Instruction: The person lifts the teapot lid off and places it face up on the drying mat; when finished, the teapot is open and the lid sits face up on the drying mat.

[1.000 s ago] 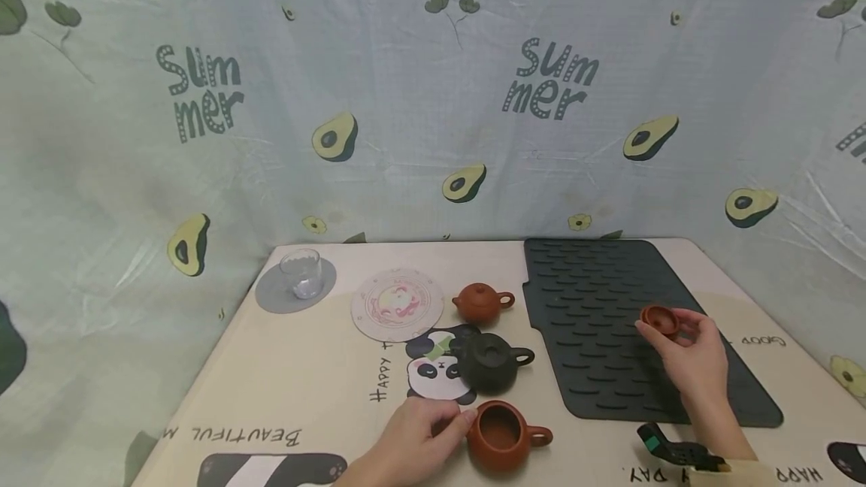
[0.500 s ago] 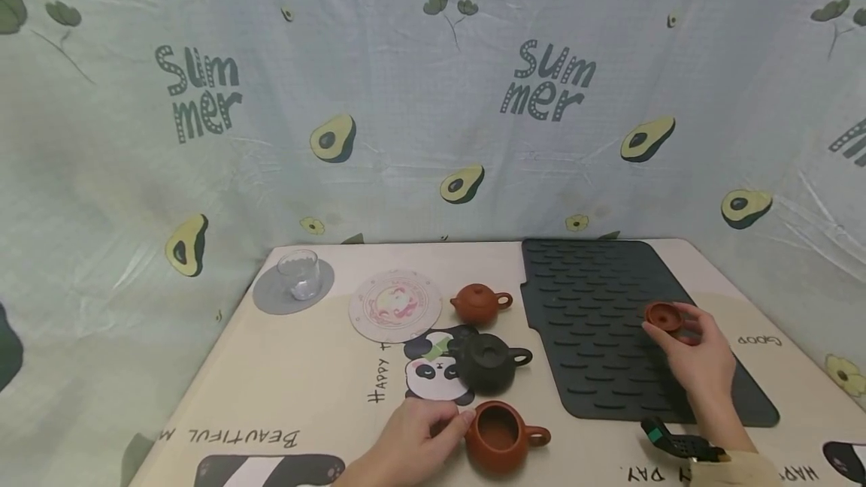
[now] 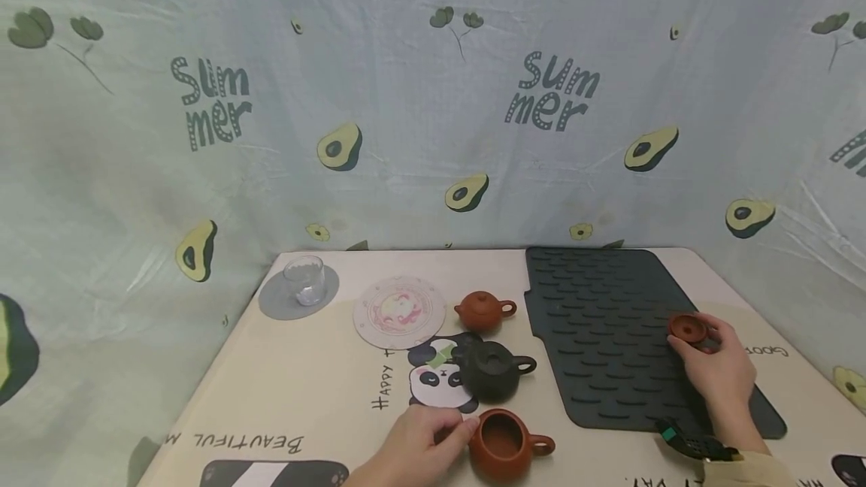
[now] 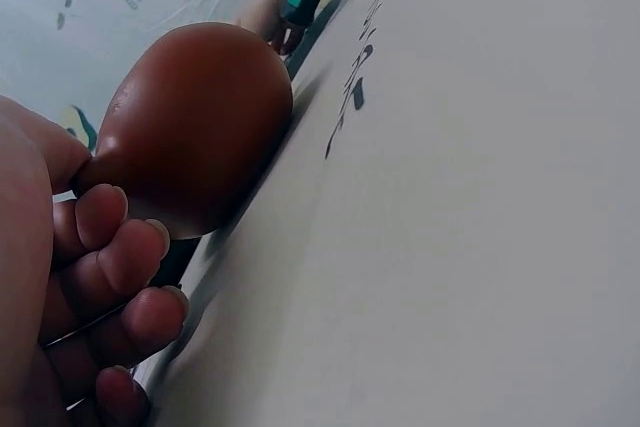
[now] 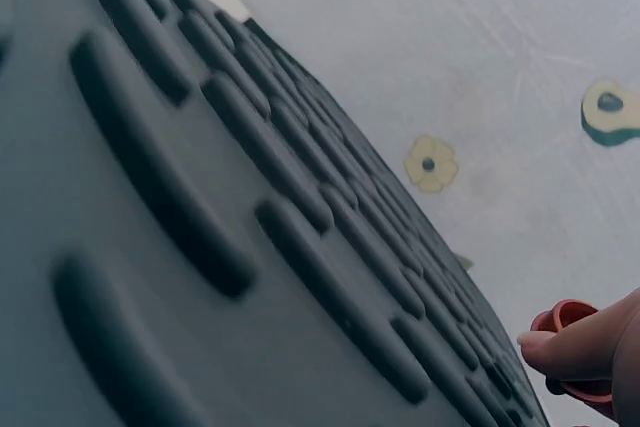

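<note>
In the head view my left hand (image 3: 419, 446) pinches the spout of a reddish-brown clay teapot (image 3: 497, 458), which stands lidless at the table's front, handle to the right. The left wrist view shows the thumb and fingertips at the spout of this teapot (image 4: 200, 127). My right hand (image 3: 720, 367) holds a small reddish-brown teapot lid (image 3: 688, 329) by its edge, underside up, over the right part of a dark ridged drying mat (image 3: 602, 367). In the right wrist view, the thumb rests against the lid (image 5: 575, 315) beyond the mat's ridges.
Behind the open teapot stand a black teapot (image 3: 490, 373) and a smaller reddish-brown teapot (image 3: 482, 313), both lidded. Farther left lie a pink patterned round mat (image 3: 399, 314) and a grey round coaster (image 3: 280, 308) bearing a clear glass cup (image 3: 307, 284). A printed curtain (image 3: 392, 96) closes off the back.
My right hand has moved to the right across the mat with the lid, whose underside now faces more upward. The left hand keeps its pinch on the teapot's spout.
</note>
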A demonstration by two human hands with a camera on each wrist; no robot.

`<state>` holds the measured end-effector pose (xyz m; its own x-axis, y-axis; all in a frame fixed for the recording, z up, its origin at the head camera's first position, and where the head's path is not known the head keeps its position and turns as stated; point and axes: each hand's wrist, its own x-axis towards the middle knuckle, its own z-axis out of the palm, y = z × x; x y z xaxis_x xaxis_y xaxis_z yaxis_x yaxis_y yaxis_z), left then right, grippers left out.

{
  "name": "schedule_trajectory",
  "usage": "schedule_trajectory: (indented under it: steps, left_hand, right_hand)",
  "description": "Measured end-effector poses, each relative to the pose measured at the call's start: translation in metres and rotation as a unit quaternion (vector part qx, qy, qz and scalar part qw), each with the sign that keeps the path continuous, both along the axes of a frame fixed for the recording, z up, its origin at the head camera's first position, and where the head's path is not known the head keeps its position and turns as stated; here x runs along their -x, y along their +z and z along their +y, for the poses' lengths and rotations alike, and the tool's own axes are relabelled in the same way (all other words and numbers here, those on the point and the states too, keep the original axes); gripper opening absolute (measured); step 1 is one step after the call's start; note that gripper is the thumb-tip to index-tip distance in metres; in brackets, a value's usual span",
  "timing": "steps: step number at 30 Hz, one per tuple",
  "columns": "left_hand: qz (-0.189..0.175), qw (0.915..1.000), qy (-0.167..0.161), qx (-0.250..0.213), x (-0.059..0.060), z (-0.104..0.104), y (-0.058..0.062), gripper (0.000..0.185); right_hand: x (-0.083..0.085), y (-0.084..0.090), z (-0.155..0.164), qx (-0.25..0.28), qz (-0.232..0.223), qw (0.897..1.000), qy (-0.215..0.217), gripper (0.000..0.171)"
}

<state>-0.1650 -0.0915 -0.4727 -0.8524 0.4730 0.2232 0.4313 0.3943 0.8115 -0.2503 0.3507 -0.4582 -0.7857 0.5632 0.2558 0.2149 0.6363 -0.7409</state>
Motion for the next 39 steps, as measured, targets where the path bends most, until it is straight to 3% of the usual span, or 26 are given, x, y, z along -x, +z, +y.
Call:
schedule_trajectory:
  steps: [8,16,27,39]
  left_hand:
    - [0.013,0.9999,0.001,-0.001,-0.001,0.0,0.0,0.038]
    - [0.027,0.9996,-0.002,-0.001,-0.002,0.002,0.0,0.039]
    - [0.016,0.9999,-0.001,-0.006,-0.001,0.002,0.002,0.038]
    - [0.01,0.9999,-0.003,-0.01,-0.001,0.002,0.003,0.039]
  right_hand:
    - [0.002,-0.004,0.013,-0.024,0.018,0.999,-0.013,0.06]
    - [0.0,-0.003,0.027,-0.005,-0.006,1.0,-0.016,0.061]
    - [0.002,-0.001,0.031,0.006,-0.056,0.998,-0.018,0.069]
    - [0.001,0.0,0.033,-0.002,-0.065,0.998,-0.015,0.069]
